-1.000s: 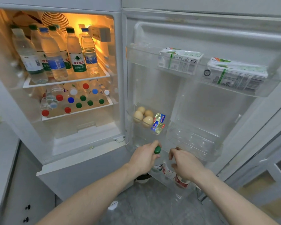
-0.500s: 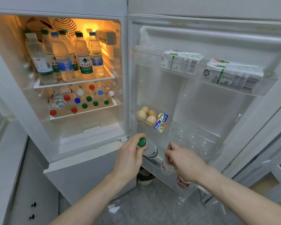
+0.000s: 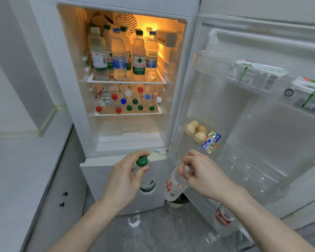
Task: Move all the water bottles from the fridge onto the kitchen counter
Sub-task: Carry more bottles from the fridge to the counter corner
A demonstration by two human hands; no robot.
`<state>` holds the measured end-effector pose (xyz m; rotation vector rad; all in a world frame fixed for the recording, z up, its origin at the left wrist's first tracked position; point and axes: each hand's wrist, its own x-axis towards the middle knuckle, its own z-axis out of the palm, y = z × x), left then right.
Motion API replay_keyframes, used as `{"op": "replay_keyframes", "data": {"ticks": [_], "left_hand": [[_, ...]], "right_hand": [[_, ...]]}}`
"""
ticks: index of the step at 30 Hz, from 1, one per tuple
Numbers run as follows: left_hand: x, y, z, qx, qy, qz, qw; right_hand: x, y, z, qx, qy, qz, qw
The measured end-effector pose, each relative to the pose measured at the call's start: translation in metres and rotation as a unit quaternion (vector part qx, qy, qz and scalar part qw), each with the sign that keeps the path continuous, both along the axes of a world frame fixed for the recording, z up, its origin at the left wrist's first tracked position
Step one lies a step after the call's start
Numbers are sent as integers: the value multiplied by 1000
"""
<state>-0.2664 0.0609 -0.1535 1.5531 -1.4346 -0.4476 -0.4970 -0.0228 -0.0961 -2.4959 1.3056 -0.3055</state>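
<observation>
Bottles now lifted, in both hands.

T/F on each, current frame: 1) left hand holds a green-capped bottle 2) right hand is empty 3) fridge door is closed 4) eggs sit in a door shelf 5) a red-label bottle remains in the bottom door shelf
1) True. The left hand pinches the green-capped bottle at its neck.
2) False. The right hand grips a red-labelled bottle by its top.
3) False. The fridge door stands open.
4) True. The eggs sit in a middle door shelf.
5) True. Another red-label bottle stands in the bottom door shelf.
</observation>
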Motion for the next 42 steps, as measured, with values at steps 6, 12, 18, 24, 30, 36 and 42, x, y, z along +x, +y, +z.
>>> {"op": "replay_keyframes", "data": {"ticks": [6, 12, 18, 24, 30, 36, 42], "left_hand": [[34, 54, -17, 48, -17, 126, 991], [37, 114, -25, 72, -1, 238, 969], [10, 181, -20, 98, 5, 374, 922], [-35, 255, -18, 131, 5, 478, 868], [-93, 340, -12, 142, 11, 590, 794], [-141, 428, -6, 139, 15, 680, 719], [-194, 531, 0, 108, 32, 755, 646]], "right_hand": [[52, 5, -18, 54, -23, 91, 994], [93, 15, -27, 87, -20, 192, 977], [124, 34, -32, 102, 1, 319, 942], [140, 77, -43, 121, 21, 433, 893], [153, 158, -39, 118, 55, 543, 830], [165, 260, -28, 93, 69, 653, 749], [167, 386, -17, 61, 55, 742, 665]]}}
